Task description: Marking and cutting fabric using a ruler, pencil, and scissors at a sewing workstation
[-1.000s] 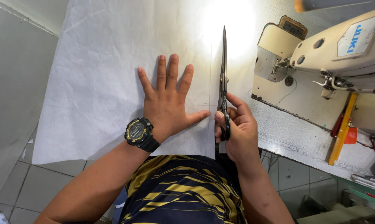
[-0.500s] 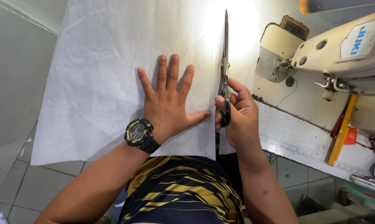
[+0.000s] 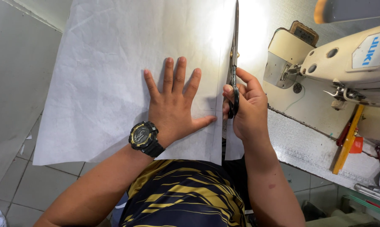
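A left hand (image 3: 173, 107) lies flat, fingers spread, pinning a thin, limp white sheet (image 3: 114, 75) to the tabletop (image 3: 307, 143), while the right hand (image 3: 248, 109) grips scissors (image 3: 233, 63) at its right edge; such floppy material likely needs pressing down close beside the blades, not lifting

sheet (image 3: 114, 75) on table, sewing machine (image 3: 337, 63) right of it

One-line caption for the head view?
Left hand flattens white fabric while right hand cuts with scissors beside sewing machine.
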